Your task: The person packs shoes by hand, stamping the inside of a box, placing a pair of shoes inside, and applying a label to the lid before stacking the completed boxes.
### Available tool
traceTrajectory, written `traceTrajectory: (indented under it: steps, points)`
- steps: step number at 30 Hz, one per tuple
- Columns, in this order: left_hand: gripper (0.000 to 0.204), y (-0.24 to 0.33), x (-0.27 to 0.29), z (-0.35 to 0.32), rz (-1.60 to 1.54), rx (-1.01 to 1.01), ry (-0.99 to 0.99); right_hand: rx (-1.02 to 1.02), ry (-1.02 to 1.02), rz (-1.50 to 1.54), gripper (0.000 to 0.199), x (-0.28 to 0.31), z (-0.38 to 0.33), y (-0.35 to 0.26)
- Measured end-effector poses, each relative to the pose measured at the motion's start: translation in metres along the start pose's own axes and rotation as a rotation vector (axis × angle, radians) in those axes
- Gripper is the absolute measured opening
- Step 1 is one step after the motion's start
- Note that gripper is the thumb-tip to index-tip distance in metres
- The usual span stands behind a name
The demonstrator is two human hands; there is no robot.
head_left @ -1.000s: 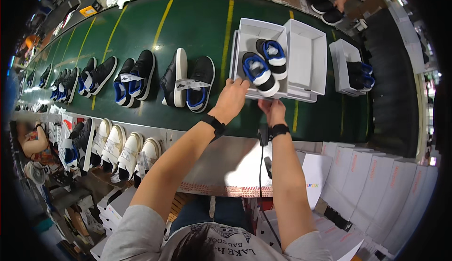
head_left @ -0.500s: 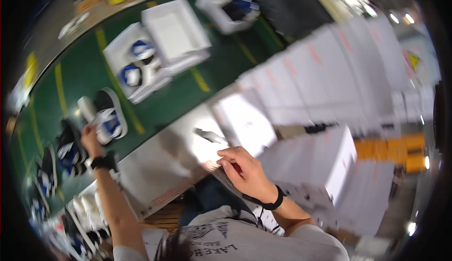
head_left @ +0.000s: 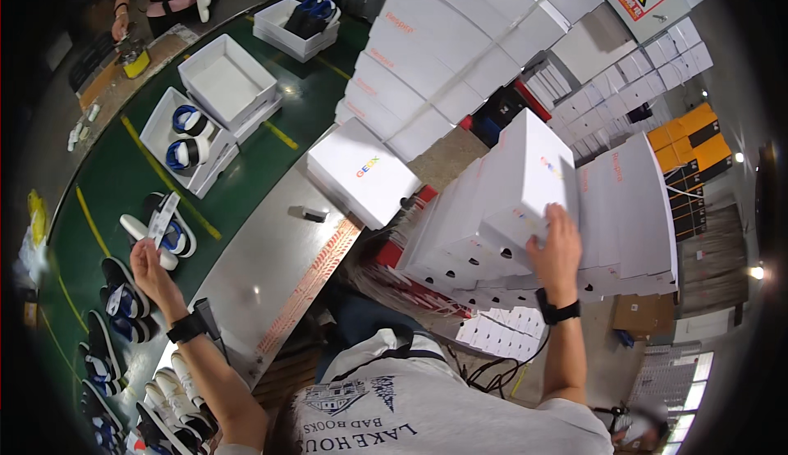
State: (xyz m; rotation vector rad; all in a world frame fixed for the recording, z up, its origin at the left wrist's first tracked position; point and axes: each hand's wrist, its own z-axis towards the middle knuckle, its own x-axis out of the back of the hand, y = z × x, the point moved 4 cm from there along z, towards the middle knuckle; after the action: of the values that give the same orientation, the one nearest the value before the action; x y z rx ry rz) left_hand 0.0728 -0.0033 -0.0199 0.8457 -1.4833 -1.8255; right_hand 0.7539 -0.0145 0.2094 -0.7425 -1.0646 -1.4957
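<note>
Touching the right hand [head_left: 560, 250] is a white box [head_left: 527, 174].

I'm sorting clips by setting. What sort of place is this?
Probably a shoe factory's packing area: blue-lined shoes sit along a green belt, some in open white boxes, with stacked white boxes nearby.

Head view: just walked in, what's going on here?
A person has their left hand at a paper tag by a pair of dark sneakers on the green belt; whether the fingers grip the tag is unclear. Their right hand touches a white shoebox on a stack. Farther along the belt, an open box holds blue-lined shoes.
</note>
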Motion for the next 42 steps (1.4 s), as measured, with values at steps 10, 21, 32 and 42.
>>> traceTrajectory:
  steps: [10,21,32,42]
  points:
    - [0.012,0.091,0.049,-0.060,-0.124,-0.069,0.186,0.042,-0.151,0.935,0.052,0.141,0.103,-0.029]
    - [0.015,0.179,0.048,-0.160,-0.388,0.077,0.033,1.235,0.068,1.103,0.040,-0.003,0.068,-0.398]
    - [0.018,0.127,0.016,-0.162,-0.001,0.330,-0.085,1.266,-0.691,1.311,0.031,-0.034,0.064,-0.414]
    - [0.014,0.145,0.021,-0.166,0.568,0.011,-0.270,1.219,-0.834,1.367,0.023,-0.050,0.066,-0.417]
